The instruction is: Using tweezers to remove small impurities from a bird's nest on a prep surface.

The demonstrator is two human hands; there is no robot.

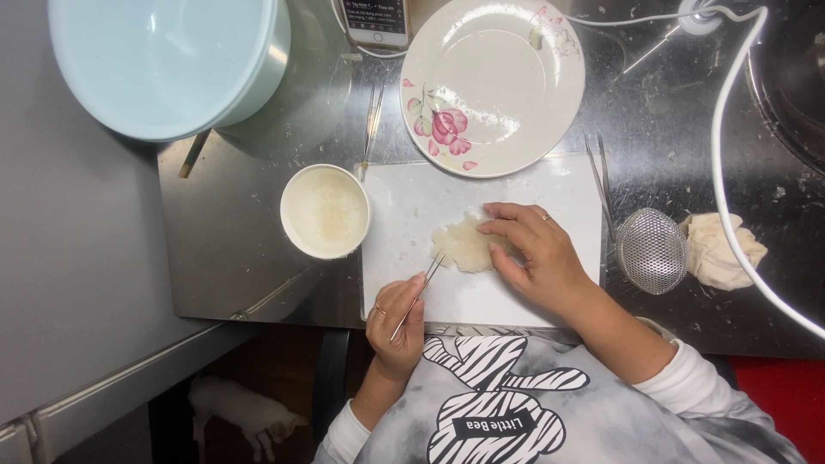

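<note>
Left hand (397,322), lower centre of frame: grip closed on a pair of metal tweezers (418,295), pinched between thumb and forefinger. Tweezer tips point up and right, meeting the left edge of a pale, translucent fibrous clump (464,244).

Right hand (534,253), centre right: fingers spread flat and pressing down on the right side of the clump, holding it in place; nothing enclosed in the grip, hand open on top.

Clump lies near the middle of a white cutting board (481,296), which sits on a stainless steel counter (232,223).

Just beside the board's left edge: a white cup (325,211) filled with cloudy liquid. Overlapping the board's upper edge: an empty white plate (492,82) with a pink flower pattern. A second pair of tweezers (372,129) lies left of the plate.

Right of the board: a small wire mesh strainer (651,250), and beside it a crumpled cream cloth (720,249). A white cable (720,172) runs down the right side.

Upper left: a large pale blue bowl (163,60). Top centre: a phone (375,21), partly cut off.
</note>
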